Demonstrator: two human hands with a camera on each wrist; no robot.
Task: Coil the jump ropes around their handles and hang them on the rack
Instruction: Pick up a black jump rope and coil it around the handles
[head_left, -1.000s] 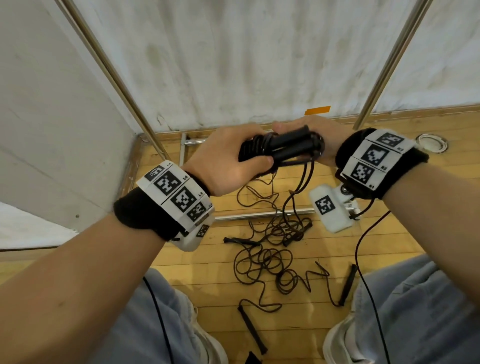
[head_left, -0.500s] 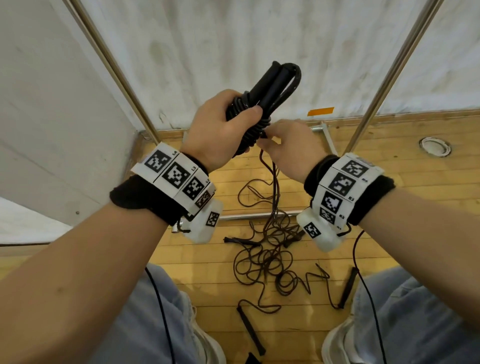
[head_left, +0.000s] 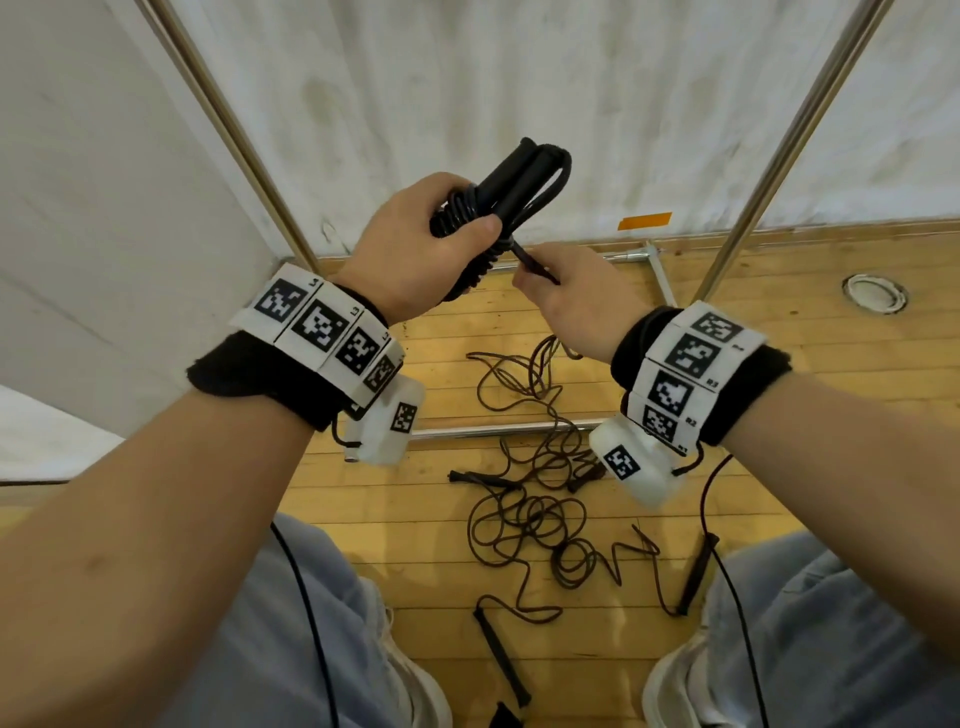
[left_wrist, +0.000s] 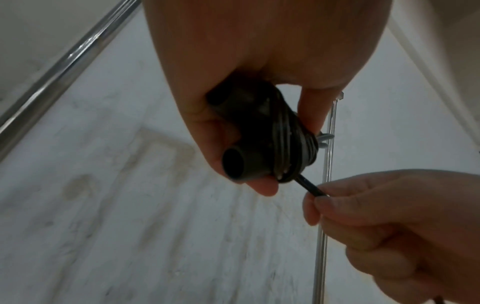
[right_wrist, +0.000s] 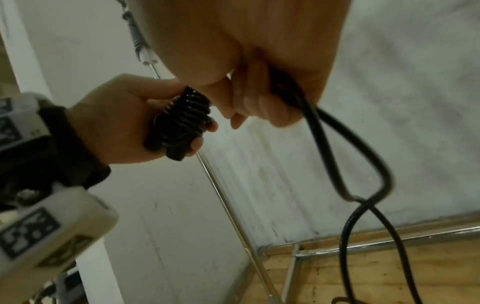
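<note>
Loose ropes (head_left: 535, 499) lie on the floor (head_left: 779, 374) between the rack's two poles (head_left: 795, 140), before the wall (head_left: 467, 78).

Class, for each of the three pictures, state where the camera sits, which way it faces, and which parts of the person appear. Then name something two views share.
Head: on the head, looking forward and down; both forearms, left hand, right hand, knees, floor ropes.
Left wrist: looks along the left hand at the coiled handles; both hands show.
Right wrist: looks along the right hand; trailing rope, left hand's grip.
Shared: all show the coiled handles.
</note>
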